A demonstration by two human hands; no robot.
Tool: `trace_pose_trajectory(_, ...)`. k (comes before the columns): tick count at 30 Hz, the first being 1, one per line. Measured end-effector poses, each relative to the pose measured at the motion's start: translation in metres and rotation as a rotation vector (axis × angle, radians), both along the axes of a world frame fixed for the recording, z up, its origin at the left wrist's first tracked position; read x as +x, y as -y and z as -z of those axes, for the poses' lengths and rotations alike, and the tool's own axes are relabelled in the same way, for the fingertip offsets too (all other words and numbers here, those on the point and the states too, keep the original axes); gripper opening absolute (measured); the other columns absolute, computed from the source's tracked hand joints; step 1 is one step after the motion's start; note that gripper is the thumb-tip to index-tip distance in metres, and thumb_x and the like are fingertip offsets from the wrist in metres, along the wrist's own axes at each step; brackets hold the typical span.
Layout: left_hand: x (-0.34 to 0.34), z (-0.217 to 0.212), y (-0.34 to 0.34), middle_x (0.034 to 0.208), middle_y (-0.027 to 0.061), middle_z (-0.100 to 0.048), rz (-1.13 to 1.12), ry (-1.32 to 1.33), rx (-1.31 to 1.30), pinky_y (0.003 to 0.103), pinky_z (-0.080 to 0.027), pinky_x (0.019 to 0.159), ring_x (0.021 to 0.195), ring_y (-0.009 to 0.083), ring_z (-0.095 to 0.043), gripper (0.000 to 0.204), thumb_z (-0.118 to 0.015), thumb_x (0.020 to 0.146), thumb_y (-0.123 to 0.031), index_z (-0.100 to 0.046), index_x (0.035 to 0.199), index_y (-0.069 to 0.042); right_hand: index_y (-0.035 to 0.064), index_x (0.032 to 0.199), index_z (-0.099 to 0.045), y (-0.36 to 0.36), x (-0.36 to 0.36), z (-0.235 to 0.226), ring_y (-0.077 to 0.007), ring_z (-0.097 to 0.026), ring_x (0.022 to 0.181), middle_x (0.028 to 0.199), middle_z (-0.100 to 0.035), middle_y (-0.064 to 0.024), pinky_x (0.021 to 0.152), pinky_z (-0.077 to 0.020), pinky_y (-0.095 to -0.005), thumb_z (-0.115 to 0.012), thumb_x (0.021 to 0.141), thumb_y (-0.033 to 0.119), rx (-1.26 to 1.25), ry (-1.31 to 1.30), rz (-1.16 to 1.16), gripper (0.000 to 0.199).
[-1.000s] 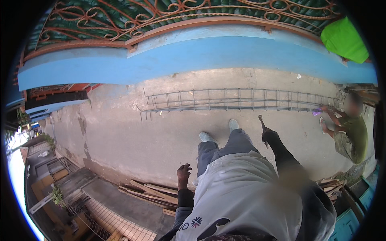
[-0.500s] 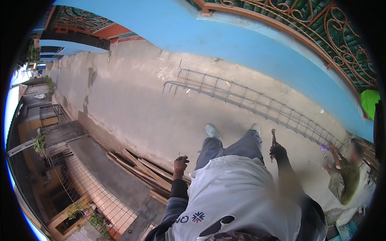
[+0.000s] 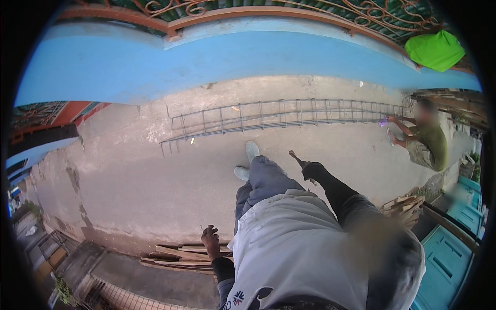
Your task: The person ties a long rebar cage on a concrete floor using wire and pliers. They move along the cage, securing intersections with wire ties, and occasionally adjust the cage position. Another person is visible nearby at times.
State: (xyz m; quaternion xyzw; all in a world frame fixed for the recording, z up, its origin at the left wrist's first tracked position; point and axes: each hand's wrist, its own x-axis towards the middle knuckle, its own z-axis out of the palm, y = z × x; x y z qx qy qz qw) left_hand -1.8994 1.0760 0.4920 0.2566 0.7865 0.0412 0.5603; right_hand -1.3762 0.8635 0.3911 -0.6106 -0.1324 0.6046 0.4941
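My right hand (image 3: 311, 171) is closed round a slim metal hand tool (image 3: 296, 157), whose exact kind I cannot make out. One end of it points away from me toward a long rebar cage (image 3: 261, 114) lying on the concrete. My left hand (image 3: 210, 241) hangs by my left side with its fingers curled together; something thin may show at the fingertips, too small to name. Neither hand touches the cage. At its right end another person (image 3: 431, 139) squats, with hands near the bars and a small purple thing (image 3: 383, 122).
Beyond the cage runs a low blue wall (image 3: 248, 57), topped by an ornamental railing with a bright green cloth (image 3: 435, 50) over it. Wooden boards (image 3: 175, 257) lie at my left, and more wood scraps (image 3: 405, 207) are piled at the right near turquoise panels (image 3: 447, 261).
My body has turned to the right, so the cage now lies nearly level across the view and the other person appears higher. One foot has stepped ahead. The tool stays in my right hand.
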Motion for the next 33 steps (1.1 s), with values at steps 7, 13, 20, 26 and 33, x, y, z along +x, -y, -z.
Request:
trace_pose_trajectory(7,-0.013,0.036,-0.002,0.087,0.013,-0.068,0.481,0.067,0.057,0.026,-0.036,0.043,0.05,0.0116,-0.047,0.039,-0.058,0.09,-0.034,-0.064,0.108,0.0,0.0078,0.094,-0.06,-0.106,0.008,-0.033,-0.0215,-0.065,0.066,0.074,-0.064,-0.0105,0.061,-0.0502,-0.0342,-0.07,0.067,0.014,-0.327,0.608,-0.452,0.029)
trace_pose_trajectory(13,0.038,0.013,-0.061,0.085,0.0121,-0.067,0.432,0.062,0.041,0.023,-0.029,0.037,0.045,0.0081,-0.045,0.037,-0.058,0.092,-0.035,-0.063,0.104,0.0,0.007,0.095,-0.062,-0.116,0.024,-0.02,-0.0198,-0.064,0.064,0.077,-0.066,-0.0103,0.06,-0.0502,-0.0326,-0.069,0.067,0.015,-0.44,0.568,-0.391,0.03)
trace_pose_trajectory(20,0.072,-0.021,-0.117,0.083,0.0129,-0.067,0.414,-0.009,-0.039,0.022,-0.03,0.035,0.043,0.0083,-0.044,0.037,-0.058,0.092,-0.034,-0.063,0.103,0.001,0.0057,0.081,-0.062,-0.104,0.022,-0.054,-0.0154,-0.064,0.059,0.064,-0.064,-0.0045,0.053,-0.0497,-0.0306,-0.064,0.074,0.011,-0.522,0.51,-0.311,0.01)
trace_pose_trajectory(26,0.077,-0.012,-0.143,0.081,0.0127,-0.067,0.461,-0.002,-0.052,0.022,-0.03,0.034,0.042,0.008,-0.044,0.035,-0.059,0.091,-0.032,-0.063,0.103,0.001,0.0091,0.081,-0.057,-0.07,0.011,-0.044,-0.0141,-0.058,0.051,0.061,-0.06,-0.0036,0.046,-0.0455,-0.0305,-0.068,0.07,0.016,-0.452,0.364,-0.016,0.017)
trace_pose_trajectory(33,0.058,0.008,-0.194,0.084,0.0117,-0.067,0.485,0.071,-0.06,0.022,-0.027,0.036,0.044,0.0065,-0.043,0.034,-0.059,0.091,-0.031,-0.063,0.105,0.0,0.0031,0.079,-0.057,-0.071,-0.026,-0.009,-0.0157,-0.061,0.054,0.061,-0.061,-0.0069,0.049,-0.05,-0.0314,-0.062,0.08,0.01,-0.245,0.221,0.183,0.008)
